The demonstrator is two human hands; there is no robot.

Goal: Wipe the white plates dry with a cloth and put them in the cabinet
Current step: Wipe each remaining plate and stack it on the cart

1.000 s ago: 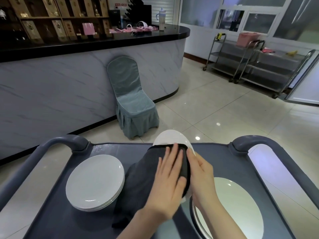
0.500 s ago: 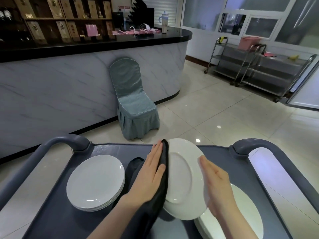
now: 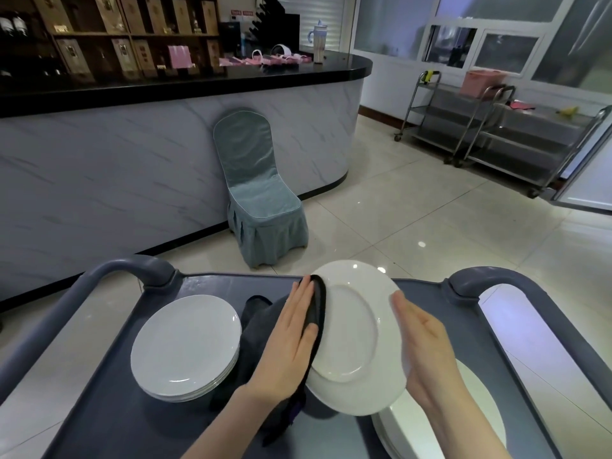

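A white plate [image 3: 351, 329] stands tilted on its edge above the cart, its face turned towards me. My left hand [image 3: 291, 339] lies flat with straight fingers on a dark cloth [image 3: 319, 303], pressing it against the plate's left rim and back. The cloth hangs down below the hand onto the tray. My right hand [image 3: 424, 352] rests flat with straight fingers against the plate's right rim. A stack of white plates [image 3: 185, 342] sits on the left of the tray. Another stack of white plates [image 3: 480, 415] lies at the lower right, partly hidden by my right arm.
The plates sit on a dark grey service cart [image 3: 215, 286] with curved handles [image 3: 132, 266] at the far corners. Beyond it are a covered chair [image 3: 261, 207], a marble-fronted counter [image 3: 132, 167] and steel trolleys [image 3: 496, 134] on a tiled floor. No cabinet interior shows.
A second ago my left hand pressed the cloth over the plate's face. The plate has since turned on edge between both palms, the cloth now at its left rim and back.
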